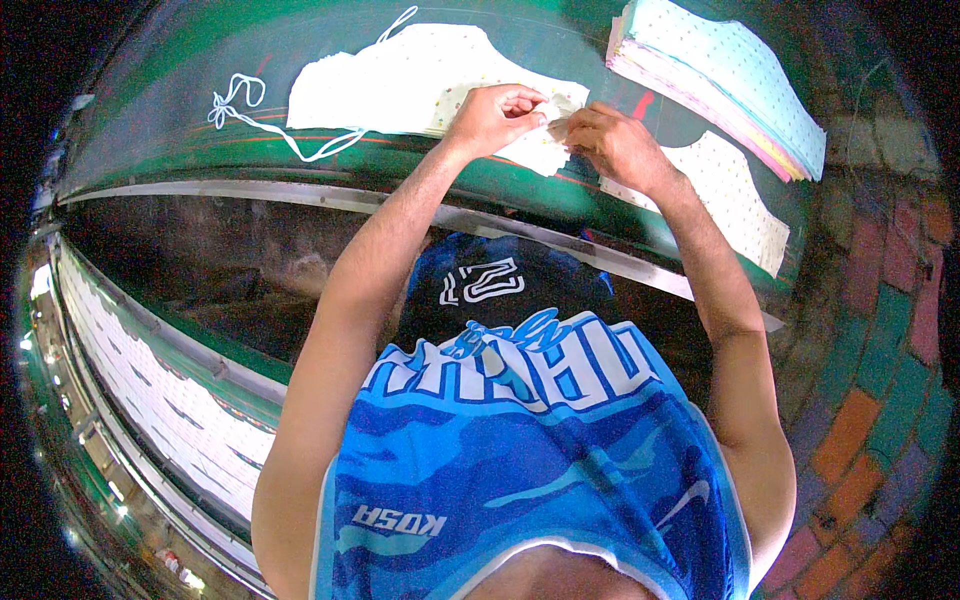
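Note:
Cut pieces of white dotted fabric [400, 85] lie on the green tabletop in front of me. My left hand [493, 120] is closed in a pinch at their right end, thumb and forefinger on a lifted, folded edge. Close by on the right, my right hand [615, 145] has its fingers curled on the same edge, palm down. A crumpled corner [568, 98] stands up between the two hands. Whatever lies under the right fingertips is hidden. Another white dotted fabric piece [725, 185] rests partly beneath my right wrist.
A thin white cord [290, 140] trails in loops left of the fabric, passing by its edge. At the far right sits a stack of pastel dotted cut fabric [735, 75]. A second long table with white patterned cloth [160, 385] stands at the left. Coloured paving [880, 400] covers the right-hand floor.

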The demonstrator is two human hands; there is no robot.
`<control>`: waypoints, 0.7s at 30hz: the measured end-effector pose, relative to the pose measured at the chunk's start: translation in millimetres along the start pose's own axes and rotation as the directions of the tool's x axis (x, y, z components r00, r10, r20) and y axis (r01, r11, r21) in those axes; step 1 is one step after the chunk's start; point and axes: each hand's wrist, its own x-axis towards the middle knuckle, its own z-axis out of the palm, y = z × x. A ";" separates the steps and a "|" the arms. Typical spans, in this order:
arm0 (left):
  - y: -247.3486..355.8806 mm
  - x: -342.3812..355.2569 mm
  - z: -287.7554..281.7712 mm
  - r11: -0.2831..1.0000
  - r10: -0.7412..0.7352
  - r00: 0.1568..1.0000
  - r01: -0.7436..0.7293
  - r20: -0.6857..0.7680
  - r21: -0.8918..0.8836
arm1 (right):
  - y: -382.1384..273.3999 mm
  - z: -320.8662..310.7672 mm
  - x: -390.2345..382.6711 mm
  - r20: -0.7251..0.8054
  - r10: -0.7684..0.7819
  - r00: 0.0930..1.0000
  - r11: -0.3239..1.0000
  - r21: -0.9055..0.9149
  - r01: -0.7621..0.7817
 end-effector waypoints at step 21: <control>-22.1 0.3 -59.1 0.989 -0.139 0.990 0.139 0.013 -0.043 | -0.9 30.3 106.2 -0.218 0.030 0.975 0.998 0.060 -0.017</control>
